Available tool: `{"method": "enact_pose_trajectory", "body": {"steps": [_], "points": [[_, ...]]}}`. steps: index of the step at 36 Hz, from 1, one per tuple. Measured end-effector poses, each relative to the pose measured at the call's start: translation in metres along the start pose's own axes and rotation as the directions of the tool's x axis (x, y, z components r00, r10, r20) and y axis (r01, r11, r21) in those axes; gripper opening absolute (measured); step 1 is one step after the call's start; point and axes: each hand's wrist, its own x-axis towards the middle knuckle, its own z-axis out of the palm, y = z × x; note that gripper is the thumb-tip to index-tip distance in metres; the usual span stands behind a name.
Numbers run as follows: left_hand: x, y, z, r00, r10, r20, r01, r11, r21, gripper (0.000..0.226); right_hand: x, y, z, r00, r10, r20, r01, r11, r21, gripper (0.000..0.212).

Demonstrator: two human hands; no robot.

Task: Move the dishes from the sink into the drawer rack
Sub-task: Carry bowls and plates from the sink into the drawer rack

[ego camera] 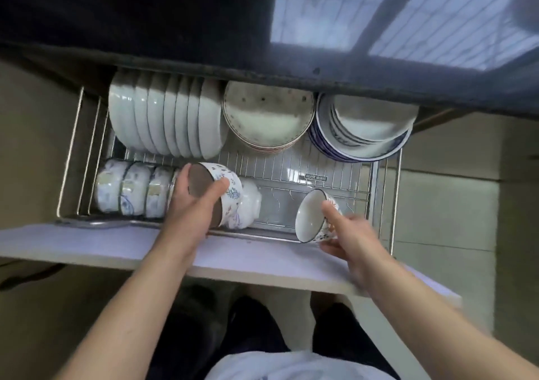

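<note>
Drawer front: the pale panel [87,242] sits nearest, both forearms reaching over it into the drawer rack [291,164].
Right hand: right hand [354,239] curls round a floral-print bowl [313,217], thumb over the rim, fingers underneath, mouth tipped on its side just above the rack's front rail. A firm wrap, not a fingertip pinch.
Left hand: left hand [194,201] clamps a second patterned bowl [217,194] by its foot and wall, thumb over the top. The bowl lies on its side, base toward the person, touching the white bowl [249,201] nested behind it.
Bowl row: three more small bowls [134,188] stand on edge to the left, packed tight in the front channel.
How to do it well: my read is the left bowl wants seating square against the row before the fingers let go, so nothing rolls. Then the right bowl goes into the free wire slot beside it, lowered rim-first and gently; glazed ware on steel chips easily.
Further back: white plates [163,120] upright on the left, a speckled plate stack [268,117] in the middle, blue-rimmed bowls [364,126] on the right.
Sink: not in view, so what remains there I cannot tell.
</note>
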Motion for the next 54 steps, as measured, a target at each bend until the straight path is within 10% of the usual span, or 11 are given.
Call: {"method": "enact_pose_trajectory", "body": {"steps": [10, 17, 37, 47, 54], "points": [[0.029, -0.022, -0.01, 0.993, 0.115, -0.008, -0.115, 0.993, 0.034, 0.09, 0.045, -0.006, 0.103, 1.0, -0.002, 0.009, 0.002, 0.998, -0.064, 0.076], [0.036, -0.029, -0.015, 0.996, 0.089, 0.024, -0.088, 0.995, -0.044, 0.102, 0.062, -0.017, 0.125, 0.997, -0.024, -0.074, 0.006, 0.971, -0.241, 0.056], [0.034, -0.029, -0.012, 0.988, -0.013, 0.153, 0.033, 0.991, -0.127, 0.093, 0.061, -0.015, 0.123, 0.978, 0.061, 0.199, -0.029, 0.987, -0.16, 0.061], [0.005, -0.019, 0.03, 0.875, -0.145, 0.462, 0.221, 0.968, -0.115, 0.056, -0.039, -0.01, 0.048, 0.77, -0.328, 0.548, 0.42, 0.906, -0.047, 0.087], [-0.005, -0.019, 0.055, 0.835, -0.172, 0.523, 0.224, 0.974, -0.037, 0.053, -0.042, 0.008, 0.046, 0.828, -0.491, 0.269, 0.546, 0.815, -0.194, 0.062]]}}
